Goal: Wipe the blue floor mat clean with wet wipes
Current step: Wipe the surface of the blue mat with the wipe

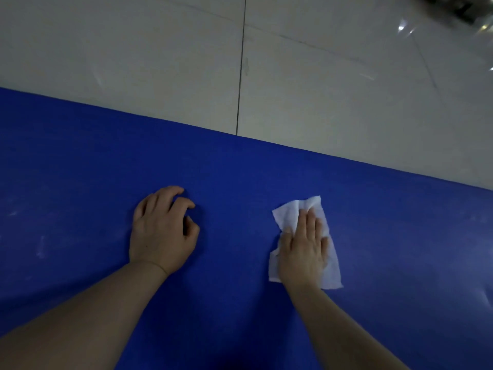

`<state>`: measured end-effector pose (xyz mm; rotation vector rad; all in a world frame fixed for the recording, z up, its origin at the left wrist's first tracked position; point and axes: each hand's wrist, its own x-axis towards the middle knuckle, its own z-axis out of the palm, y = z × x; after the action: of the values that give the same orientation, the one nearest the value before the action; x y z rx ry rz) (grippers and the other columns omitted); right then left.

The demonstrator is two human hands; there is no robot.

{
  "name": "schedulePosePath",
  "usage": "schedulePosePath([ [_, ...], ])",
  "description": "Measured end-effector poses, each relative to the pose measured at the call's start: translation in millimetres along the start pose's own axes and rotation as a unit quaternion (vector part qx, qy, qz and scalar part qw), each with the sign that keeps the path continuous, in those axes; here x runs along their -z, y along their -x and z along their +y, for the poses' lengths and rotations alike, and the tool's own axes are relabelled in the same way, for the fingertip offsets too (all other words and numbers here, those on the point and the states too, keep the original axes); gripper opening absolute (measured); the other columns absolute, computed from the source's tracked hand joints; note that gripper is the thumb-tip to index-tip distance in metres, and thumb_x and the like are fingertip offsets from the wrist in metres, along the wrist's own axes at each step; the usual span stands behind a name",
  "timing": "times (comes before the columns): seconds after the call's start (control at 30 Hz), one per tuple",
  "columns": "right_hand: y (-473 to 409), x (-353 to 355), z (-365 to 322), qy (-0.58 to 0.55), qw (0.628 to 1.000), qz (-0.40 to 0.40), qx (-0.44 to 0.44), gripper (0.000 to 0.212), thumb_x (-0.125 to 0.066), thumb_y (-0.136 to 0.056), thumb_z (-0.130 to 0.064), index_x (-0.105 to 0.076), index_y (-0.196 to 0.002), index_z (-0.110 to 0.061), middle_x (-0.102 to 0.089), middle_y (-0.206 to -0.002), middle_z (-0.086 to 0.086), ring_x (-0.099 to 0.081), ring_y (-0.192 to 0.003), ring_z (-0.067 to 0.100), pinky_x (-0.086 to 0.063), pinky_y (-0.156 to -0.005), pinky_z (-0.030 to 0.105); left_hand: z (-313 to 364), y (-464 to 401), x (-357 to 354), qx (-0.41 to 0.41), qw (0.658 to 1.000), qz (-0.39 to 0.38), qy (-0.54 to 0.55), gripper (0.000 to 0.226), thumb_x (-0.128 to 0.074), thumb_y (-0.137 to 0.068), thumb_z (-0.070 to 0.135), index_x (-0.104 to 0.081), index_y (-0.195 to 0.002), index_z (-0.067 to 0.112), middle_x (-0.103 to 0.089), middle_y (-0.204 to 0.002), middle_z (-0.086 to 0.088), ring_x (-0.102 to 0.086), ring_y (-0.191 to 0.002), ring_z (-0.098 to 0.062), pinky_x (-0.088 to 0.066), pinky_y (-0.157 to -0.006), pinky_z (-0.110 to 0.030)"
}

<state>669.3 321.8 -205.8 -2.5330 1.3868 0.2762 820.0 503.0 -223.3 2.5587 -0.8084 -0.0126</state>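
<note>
Right hand (304, 249) presses wipe (288, 213) on mat (240, 169).

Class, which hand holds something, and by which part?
Neither grips anything: the right hand presses flat on the wet wipe's middle; the left hand rests on the blue mat.

From my remote feed: pale glossy floor tiles (160, 49) fill the upper frame, a dark grout line (241, 76) running toward twelve o'clock. Bright light reflections (402, 28) glint at one o'clock beside a blurred dark object (458, 8).

Left hand (162, 233) fingers curled, right hand (304, 249) flat, fingers straight
</note>
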Motion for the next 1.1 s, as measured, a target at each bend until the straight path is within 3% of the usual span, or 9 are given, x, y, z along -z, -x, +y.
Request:
schedulePosePath([
  [0.07,9,-7,-15,-0.002,1.0,0.008,-0.003,0.058,-0.011,-0.1,-0.039,0.005,-0.152,-0.019,0.003,-0.16,0.0,0.004,-0.147,0.015,0.0,-0.119,0.041,0,1,0,0.002,1.0,-0.002,-0.002,0.026,-0.049,-0.076,0.022,-0.065,-0.094,0.015,-0.055,-0.121,-0.005,-0.049,-0.112,-0.024,-0.033,-0.101,-0.044],
  [0.17,35,-28,-55,0.011,0.992,0.068,0.103,0.057,-0.022,-0.095,-0.04,-0.03,-0.146,-0.014,-0.033,-0.152,0.007,-0.031,-0.14,0.023,-0.027,-0.112,0.051,-1,1,0,-0.001,1.0,0.001,-0.003,0.027,-0.047,-0.076,0.023,-0.065,-0.094,0.014,-0.055,-0.121,-0.005,-0.05,-0.111,-0.024,-0.034,-0.1,-0.044],
  [0.3,65,-37,-95,0.019,0.969,0.04,0.244,0.056,-0.031,-0.09,-0.036,-0.049,-0.138,-0.015,-0.042,-0.148,0.003,-0.037,-0.138,0.019,-0.025,-0.111,0.05,-1,0,1,0.002,1.0,-0.012,-0.002,0.032,-0.041,-0.077,0.029,-0.064,-0.094,0.015,-0.057,-0.122,-0.007,-0.05,-0.114,-0.026,-0.036,-0.098,-0.046],
  [0.4,54,-37,-84,0.031,0.964,0.055,0.257,0.054,-0.031,-0.091,-0.035,-0.05,-0.137,-0.015,-0.045,-0.146,0.001,-0.039,-0.136,0.018,-0.021,-0.107,0.044,-1,0,1,0.0,1.0,-0.011,-0.001,0.033,-0.04,-0.077,0.029,-0.064,-0.094,0.015,-0.057,-0.121,-0.007,-0.049,-0.113,-0.025,-0.036,-0.098,-0.047],
  [0.47,39,-29,-61,0.009,0.981,0.068,0.182,0.058,-0.022,-0.094,-0.04,-0.036,-0.144,-0.016,-0.035,-0.151,0.001,-0.033,-0.139,0.016,-0.015,-0.111,0.041,-1,0,2,-0.002,1.0,-0.008,0.0,0.03,-0.043,-0.076,0.026,-0.065,-0.094,0.015,-0.056,-0.12,-0.006,-0.05,-0.112,-0.024,-0.036,-0.099,-0.046],
  [0.6,17,-21,-31,-0.02,0.999,0.017,0.029,0.065,0.006,-0.089,-0.047,0.009,-0.148,-0.021,0.005,-0.16,-0.004,0.015,-0.139,0.005,0.007,-0.118,0.038,0,-1,2,0.002,1.0,-0.009,0.001,0.026,-0.048,-0.076,0.023,-0.065,-0.095,0.016,-0.055,-0.12,-0.005,-0.051,-0.112,-0.023,-0.035,-0.101,-0.045],
  [0.77,59,-39,-72,0.015,0.98,0.067,0.187,0.061,-0.029,-0.087,-0.037,-0.039,-0.142,-0.013,-0.04,-0.148,0.008,-0.039,-0.136,0.024,-0.031,-0.11,0.053,-1,0,1,0.0,1.0,-0.009,-0.003,0.028,-0.046,-0.075,0.024,-0.065,-0.094,0.015,-0.057,-0.12,-0.007,-0.052,-0.111,-0.026,-0.037,-0.098,-0.047],
  [0.87,76,-46,-83,0.024,0.97,0.041,0.238,0.058,-0.031,-0.093,-0.041,-0.036,-0.145,-0.016,-0.032,-0.153,0.005,-0.029,-0.141,0.021,-0.019,-0.108,0.049,1,-1,1,0.0,1.0,-0.014,-0.003,0.023,-0.054,-0.076,0.02,-0.066,-0.095,0.014,-0.058,-0.121,-0.009,-0.053,-0.113,-0.028,-0.038,-0.097,-0.049],
  [1.1,73,-47,-83,0.036,0.97,0.054,0.235,0.06,-0.034,-0.092,-0.043,-0.033,-0.146,-0.017,-0.031,-0.154,0.004,-0.027,-0.142,0.02,-0.018,-0.107,0.048,-2,3,8,-0.001,0.998,-0.039,0.039,0.029,-0.071,-0.075,-0.001,-0.068,-0.102,0.007,-0.056,-0.128,-0.013,-0.051,-0.118,-0.031,-0.035,-0.104,-0.053],
])
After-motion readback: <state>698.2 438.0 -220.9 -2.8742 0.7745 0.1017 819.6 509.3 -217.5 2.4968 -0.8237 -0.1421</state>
